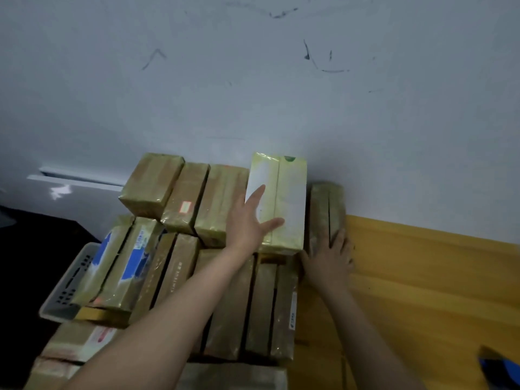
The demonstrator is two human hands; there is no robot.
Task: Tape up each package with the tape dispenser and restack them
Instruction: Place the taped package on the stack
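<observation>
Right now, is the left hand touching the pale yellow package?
Touching. The head view shows the left hand open, fingers and thumb lying flat on the pale yellow package.

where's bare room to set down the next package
The yellow tabletop right of the right hand is bare, bordered by the wall behind and a blue object at the near corner. Left of it, packages stack tightly up to the grey basket.

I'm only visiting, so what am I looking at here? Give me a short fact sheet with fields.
Setting: brown packages stacked against a white wall, yellow surface to the right
Left hand: fingers straight, resting on the pale package topping the stack
Right hand: flat on a darker package beside the stack
Also: grey basket at left
</observation>
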